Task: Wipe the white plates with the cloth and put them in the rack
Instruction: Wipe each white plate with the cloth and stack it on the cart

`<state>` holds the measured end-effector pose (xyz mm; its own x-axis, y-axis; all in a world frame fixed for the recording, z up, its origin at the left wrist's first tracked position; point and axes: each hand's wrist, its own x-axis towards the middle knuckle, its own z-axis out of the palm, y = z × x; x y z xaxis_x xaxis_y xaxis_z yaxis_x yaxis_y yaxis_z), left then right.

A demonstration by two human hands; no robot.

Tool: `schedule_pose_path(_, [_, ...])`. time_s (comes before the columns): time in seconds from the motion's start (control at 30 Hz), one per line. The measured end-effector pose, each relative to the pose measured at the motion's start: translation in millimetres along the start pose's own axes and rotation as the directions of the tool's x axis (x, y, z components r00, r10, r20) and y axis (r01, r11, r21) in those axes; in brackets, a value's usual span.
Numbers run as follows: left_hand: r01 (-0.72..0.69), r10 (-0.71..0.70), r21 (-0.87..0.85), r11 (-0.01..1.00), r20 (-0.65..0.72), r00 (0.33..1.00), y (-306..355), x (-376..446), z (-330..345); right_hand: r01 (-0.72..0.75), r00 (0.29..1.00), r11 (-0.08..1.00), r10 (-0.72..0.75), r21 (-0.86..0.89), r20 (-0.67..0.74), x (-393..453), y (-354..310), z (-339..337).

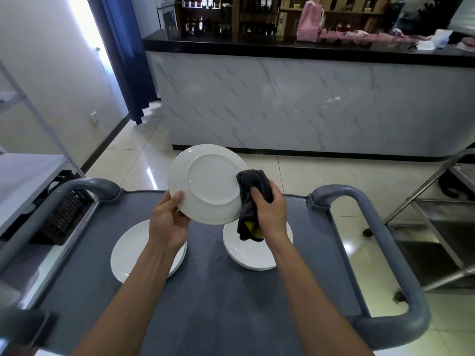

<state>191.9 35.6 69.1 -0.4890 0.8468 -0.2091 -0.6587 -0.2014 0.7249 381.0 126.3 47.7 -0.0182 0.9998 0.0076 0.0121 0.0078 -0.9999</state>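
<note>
No readable brands or writing anywhere; bottle labels on the back shelves point(226, 16) too small and blurred. White plate point(205, 185) held up above the grey cart top point(213, 291), tilted, underside and foot ring facing the camera. Left hand point(168, 222) grips its lower-left rim: thumb point(177, 197) curled over the underside, other fingers hidden behind the plate. Right hand point(270, 209) clenched around a dark grey cloth point(253, 196) with a yellow patch showing at its lower end; the cloth is bunched against the plate's right rim, touching it, the tail hanging below the hand. On the cart top below the held plate: a stack of white plates point(133, 249) under the left forearm, another white stack point(253, 251) under the right wrist, the two apart. Black slotted crate point(64, 214) left of the cart; cannot tell if it is the rack. Pink bag point(308, 21) on the black counter behind the cart.
</note>
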Motion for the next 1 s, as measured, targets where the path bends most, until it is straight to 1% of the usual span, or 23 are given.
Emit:
schedule_pose_path(0.2, [0.013,-0.014,-0.027,1.000,-0.032,0.999,-6,13,4,-0.024,0.999,1.000,0.024,0.017,-0.027,-15,3,4])
schedule_pose_path(0.43, [0.020,-0.020,0.016,1.000,-0.035,0.999,-15,28,10,-0.056,0.998,0.998,0.055,-0.032,-0.017,-38,9,-3])
schedule_pose_path(0.57, [0.015,-0.009,0.113,0.993,-0.049,0.999,-23,31,17,-0.029,0.996,0.997,0.022,-0.075,-0.091,-43,10,-14])
schedule_pose_path(0.73, [-0.046,0.056,0.304,0.951,-0.027,0.998,-34,28,27,0.001,0.986,0.997,-0.013,-0.076,-0.167,-44,5,-36])
schedule_pose_path(0.8, [-0.089,0.092,0.386,0.918,0.011,0.996,-37,28,29,0.013,0.982,0.997,-0.026,-0.074,-0.187,-44,1,-44])
schedule_pose_path(0.87, [-0.157,0.134,0.492,0.857,0.082,0.988,-40,29,31,0.023,0.980,0.996,-0.039,-0.084,-0.197,-44,-2,-51])
schedule_pose_path(0.93, [-0.235,0.176,0.609,0.758,0.157,0.972,-43,30,35,0.026,0.975,0.996,-0.044,-0.087,-0.217,-45,-4,-59])
schedule_pose_path(1.0, [-0.323,0.217,0.722,0.613,0.240,0.946,-47,33,37,0.030,0.971,0.995,-0.051,-0.094,-0.232,-46,-6,-65])
